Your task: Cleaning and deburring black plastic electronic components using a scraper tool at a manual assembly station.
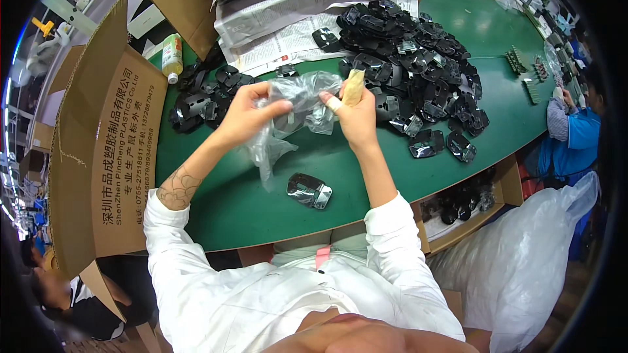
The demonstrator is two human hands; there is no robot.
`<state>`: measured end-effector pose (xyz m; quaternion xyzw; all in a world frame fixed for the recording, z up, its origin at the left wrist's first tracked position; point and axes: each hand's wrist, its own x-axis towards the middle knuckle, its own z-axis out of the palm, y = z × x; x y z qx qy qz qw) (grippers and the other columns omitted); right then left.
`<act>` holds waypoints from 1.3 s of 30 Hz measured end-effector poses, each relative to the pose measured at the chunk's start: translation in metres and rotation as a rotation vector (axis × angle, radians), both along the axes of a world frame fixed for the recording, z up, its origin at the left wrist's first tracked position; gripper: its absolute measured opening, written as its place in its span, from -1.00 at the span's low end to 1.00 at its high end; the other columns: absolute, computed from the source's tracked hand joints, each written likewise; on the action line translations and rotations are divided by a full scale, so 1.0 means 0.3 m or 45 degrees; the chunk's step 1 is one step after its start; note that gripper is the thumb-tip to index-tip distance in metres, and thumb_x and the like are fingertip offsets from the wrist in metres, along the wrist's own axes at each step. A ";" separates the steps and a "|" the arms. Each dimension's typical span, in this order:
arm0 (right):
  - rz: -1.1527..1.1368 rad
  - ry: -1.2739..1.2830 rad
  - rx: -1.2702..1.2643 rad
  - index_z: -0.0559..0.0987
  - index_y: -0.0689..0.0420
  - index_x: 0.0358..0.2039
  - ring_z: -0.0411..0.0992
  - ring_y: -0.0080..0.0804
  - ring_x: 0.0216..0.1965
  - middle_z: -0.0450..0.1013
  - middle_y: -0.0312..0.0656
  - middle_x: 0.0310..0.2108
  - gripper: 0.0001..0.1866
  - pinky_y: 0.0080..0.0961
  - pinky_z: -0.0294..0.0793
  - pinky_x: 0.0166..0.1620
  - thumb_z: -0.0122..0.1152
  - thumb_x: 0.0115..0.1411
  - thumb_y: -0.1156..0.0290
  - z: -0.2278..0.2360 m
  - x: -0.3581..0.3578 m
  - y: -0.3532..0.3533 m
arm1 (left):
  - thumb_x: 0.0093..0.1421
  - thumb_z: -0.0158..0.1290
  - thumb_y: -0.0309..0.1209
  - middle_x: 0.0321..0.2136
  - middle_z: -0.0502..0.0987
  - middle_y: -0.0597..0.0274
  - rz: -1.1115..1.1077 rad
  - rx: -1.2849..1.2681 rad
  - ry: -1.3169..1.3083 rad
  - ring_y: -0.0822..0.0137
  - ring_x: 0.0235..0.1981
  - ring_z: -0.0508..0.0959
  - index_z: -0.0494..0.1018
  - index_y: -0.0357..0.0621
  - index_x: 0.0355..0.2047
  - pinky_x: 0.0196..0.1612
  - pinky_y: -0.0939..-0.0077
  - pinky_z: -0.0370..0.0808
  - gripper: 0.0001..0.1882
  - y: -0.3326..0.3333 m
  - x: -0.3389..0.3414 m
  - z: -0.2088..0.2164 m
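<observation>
A crumpled clear plastic bag [304, 101] is stretched between my two hands above the green table, its loose end hanging below the left one. My left hand [245, 114] pinches one side of it, thumb pressed toward the fingers. My right hand [356, 117] grips the other side, and a yellowish crumpled piece [354, 87], perhaps cloth, sticks up from its fingers. A pale band wraps one right-hand finger. Nearer to me, a single glossy black plastic mouse shell [309, 191] lies on the table. A large heap of similar black shells [425, 72] spreads beyond my right hand.
A smaller pile of black shells [203, 95] lies at left, near a bottle [172, 59]. An open cardboard box [124, 150] borders the left; newspaper [261, 33] lines the back. A parts box [471, 209] and a big plastic sack [523, 255] are at right. A co-worker [569, 131] sits far right.
</observation>
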<state>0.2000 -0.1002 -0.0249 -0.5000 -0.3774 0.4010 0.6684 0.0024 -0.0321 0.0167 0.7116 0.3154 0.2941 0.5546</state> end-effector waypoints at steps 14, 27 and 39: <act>-0.252 0.119 -0.029 0.45 0.18 -0.45 0.27 -0.57 -0.58 0.39 -0.35 -0.55 -0.77 -0.61 0.37 -0.42 0.39 -0.01 0.53 -0.053 -0.028 0.031 | 0.18 0.21 -0.36 -0.44 0.52 0.34 0.227 -1.099 -0.289 0.64 -0.61 0.34 0.50 -0.14 -0.25 -0.56 0.82 0.31 -0.82 -0.103 0.022 -0.078; -0.228 -0.101 -0.154 0.54 0.31 -0.23 0.54 -0.36 -0.40 0.59 -0.15 -0.39 -0.67 -0.46 0.50 -0.27 0.37 -0.04 0.53 -0.057 -0.032 0.027 | 0.18 0.19 -0.36 -0.48 0.56 0.28 0.066 0.339 0.975 0.56 -0.55 0.44 0.56 -0.26 -0.44 -0.43 0.76 0.36 -0.81 0.189 -0.140 0.318; -0.133 -0.011 -0.140 0.54 0.31 -0.22 0.56 -0.35 -0.38 0.60 -0.14 -0.40 -0.68 -0.47 0.51 -0.23 0.34 -0.03 0.54 -0.043 -0.037 0.018 | 0.29 -0.02 -0.43 -0.44 0.45 0.39 0.066 0.248 0.486 0.51 -0.56 0.33 0.40 -0.17 -0.40 -0.37 0.63 0.35 -0.88 0.189 -0.166 0.342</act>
